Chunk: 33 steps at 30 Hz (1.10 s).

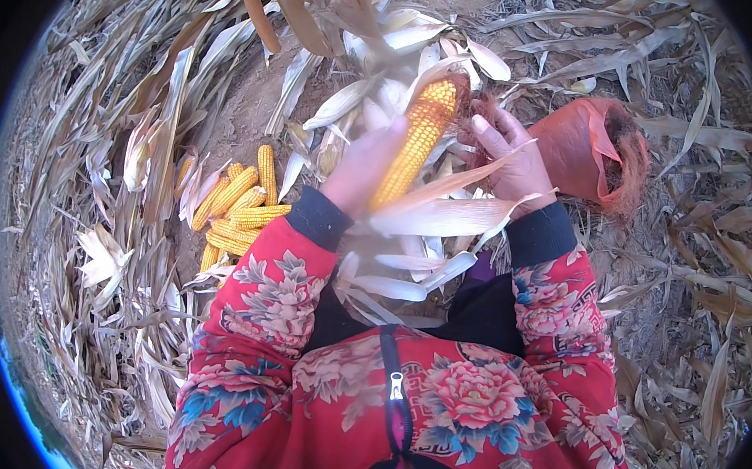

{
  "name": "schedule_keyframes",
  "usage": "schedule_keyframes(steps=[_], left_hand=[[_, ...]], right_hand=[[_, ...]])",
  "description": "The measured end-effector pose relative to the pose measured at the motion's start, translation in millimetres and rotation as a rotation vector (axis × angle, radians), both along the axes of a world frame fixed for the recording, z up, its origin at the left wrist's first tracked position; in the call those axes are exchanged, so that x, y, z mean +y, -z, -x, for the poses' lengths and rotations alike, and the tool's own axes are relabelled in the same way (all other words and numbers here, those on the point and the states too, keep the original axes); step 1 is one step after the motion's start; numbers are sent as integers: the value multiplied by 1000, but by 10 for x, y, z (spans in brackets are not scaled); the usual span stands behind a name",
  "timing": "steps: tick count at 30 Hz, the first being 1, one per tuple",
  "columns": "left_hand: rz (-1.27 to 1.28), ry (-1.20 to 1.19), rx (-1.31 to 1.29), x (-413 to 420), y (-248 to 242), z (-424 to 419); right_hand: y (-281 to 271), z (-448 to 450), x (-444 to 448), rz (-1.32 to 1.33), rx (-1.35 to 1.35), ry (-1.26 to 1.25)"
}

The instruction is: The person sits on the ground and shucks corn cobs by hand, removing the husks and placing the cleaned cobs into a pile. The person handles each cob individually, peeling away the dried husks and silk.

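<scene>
An ear of yellow corn (421, 136) stands tilted in front of me, its kernels bare and its pale husk leaves (446, 216) peeled down around the base. My left hand (364, 165), blurred, grips it along the left side. Reddish-brown corn silk (483, 111) bunches beside the ear's tip, between the thumb and fingers of my right hand (512, 156). Part of that hand's grip is hidden behind the silk and a husk leaf. Just right of it lies a red plastic bag (575, 144) on its side, with silk in its mouth.
A pile of husked corn ears (241, 202) lies on the soil to my left. Loose white husks (342, 105) are scattered beyond my hands. Dry corn stalks and leaves (144, 87) cover the ground on both sides. A blurred brown leaf (307, 7) hangs close at the top.
</scene>
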<state>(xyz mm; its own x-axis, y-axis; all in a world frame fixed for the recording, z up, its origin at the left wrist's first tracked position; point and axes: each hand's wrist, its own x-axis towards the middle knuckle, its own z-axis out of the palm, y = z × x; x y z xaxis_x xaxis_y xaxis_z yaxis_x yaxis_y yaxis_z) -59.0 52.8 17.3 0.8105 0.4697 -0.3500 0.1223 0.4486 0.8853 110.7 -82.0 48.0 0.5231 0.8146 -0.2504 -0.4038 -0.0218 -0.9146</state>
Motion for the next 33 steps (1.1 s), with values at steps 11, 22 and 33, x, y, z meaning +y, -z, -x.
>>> schedule_keyframes(steps=[11, 22, 33], left_hand=[[-844, 141, 228, -57, -17, 13], [-633, 265, 68, 36, -259, 119], [-214, 224, -57, 139, -187, 126]], right_hand=[[298, -103, 89, 63, -470, 96], [101, -103, 30, -67, -60, -98], [87, -125, 82, 87, -221, 69]])
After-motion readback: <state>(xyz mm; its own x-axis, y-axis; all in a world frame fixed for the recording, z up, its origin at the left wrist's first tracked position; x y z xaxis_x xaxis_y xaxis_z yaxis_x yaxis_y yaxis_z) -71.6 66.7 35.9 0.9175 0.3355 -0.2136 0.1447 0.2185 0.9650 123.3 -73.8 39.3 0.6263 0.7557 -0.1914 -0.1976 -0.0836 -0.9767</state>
